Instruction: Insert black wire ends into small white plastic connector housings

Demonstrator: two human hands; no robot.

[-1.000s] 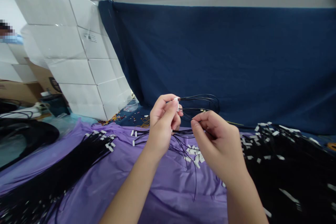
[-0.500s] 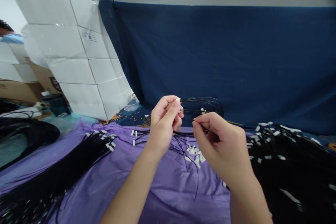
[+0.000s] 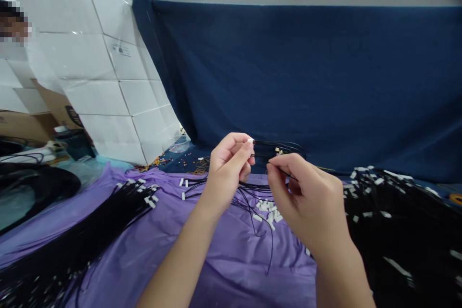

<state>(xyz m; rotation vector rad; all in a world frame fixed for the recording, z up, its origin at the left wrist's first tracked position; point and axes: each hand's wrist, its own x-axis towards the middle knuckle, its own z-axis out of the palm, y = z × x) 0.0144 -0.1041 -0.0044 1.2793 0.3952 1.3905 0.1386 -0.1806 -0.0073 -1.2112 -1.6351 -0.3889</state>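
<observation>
Stacked white boxes [image 3: 97, 91], blue curtain [image 3: 306, 77], dark bottle [image 3: 74, 143]

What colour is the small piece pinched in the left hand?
The small piece in the left hand is white, partly covered; the head view shows it best.

Black cord bundles [image 3: 97, 224] on purple cloth [image 3: 245, 262]
</observation>
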